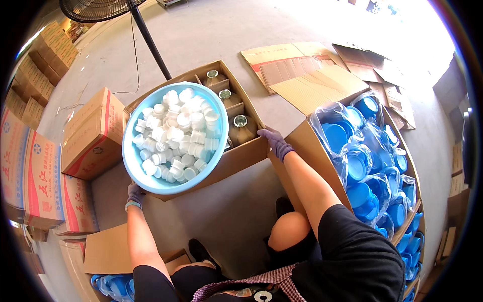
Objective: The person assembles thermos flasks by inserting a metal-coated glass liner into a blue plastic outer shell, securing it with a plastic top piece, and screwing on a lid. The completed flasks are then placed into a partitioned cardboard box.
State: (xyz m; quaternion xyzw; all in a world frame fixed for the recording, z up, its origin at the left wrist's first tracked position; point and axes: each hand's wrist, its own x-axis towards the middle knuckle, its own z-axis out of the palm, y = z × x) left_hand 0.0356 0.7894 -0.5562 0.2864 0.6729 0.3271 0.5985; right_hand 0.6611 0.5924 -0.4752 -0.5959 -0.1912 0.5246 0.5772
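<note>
A light-blue plastic basin, heaped with white plastic caps, rests tilted on an open cardboard box. Along the right side of that box, glass bottles with round mouths stand between cardboard dividers. My right hand, in a purple-grey glove, is closed on the box's right corner, fingertips at its top edge. Gloved as well, my left hand is at the near-left underside of the basin, close to the box; its fingers are mostly hidden there.
At right, a tall carton holds blue plastic lids in clear bags. Flattened cardboard lies beyond. Closed cartons are stacked at left, and a pedestal fan stands behind the box. More blue pieces fill a carton at lower left.
</note>
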